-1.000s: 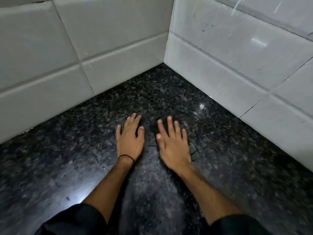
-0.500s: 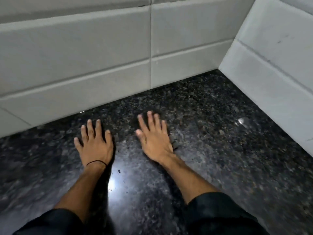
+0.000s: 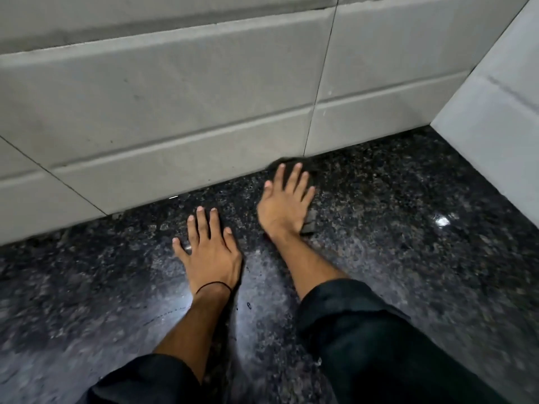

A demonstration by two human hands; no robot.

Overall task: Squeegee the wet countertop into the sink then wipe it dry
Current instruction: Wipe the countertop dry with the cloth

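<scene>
Compared with half a second ago, the right hand [image 3: 284, 208] has slid forward across the countertop [image 3: 408, 258] and now lies close to the foot of the back wall [image 3: 175, 112], ahead of the left hand [image 3: 210, 255]. Its fingers are straight and spread, pressing flat on a dark cloth [image 3: 309, 223]. Most of the cloth is hidden under the palm. A grey corner shows beside the heel of the hand, and a dark edge shows past the fingertips, right at the base of the wall. The left hand lies palm down on bare stone, just beside the right wrist, fingers spread and holding nothing. A thin black band [image 3: 213, 285] circles its wrist. The countertop is black speckled granite with pale wet streaks and a bright glare between the forearms. Large pale grey tiles cover the back wall, and a side wall [image 3: 495, 126] meets it in the corner at the right. Dark sleeves [image 3: 364, 345] cover both forearms.
</scene>
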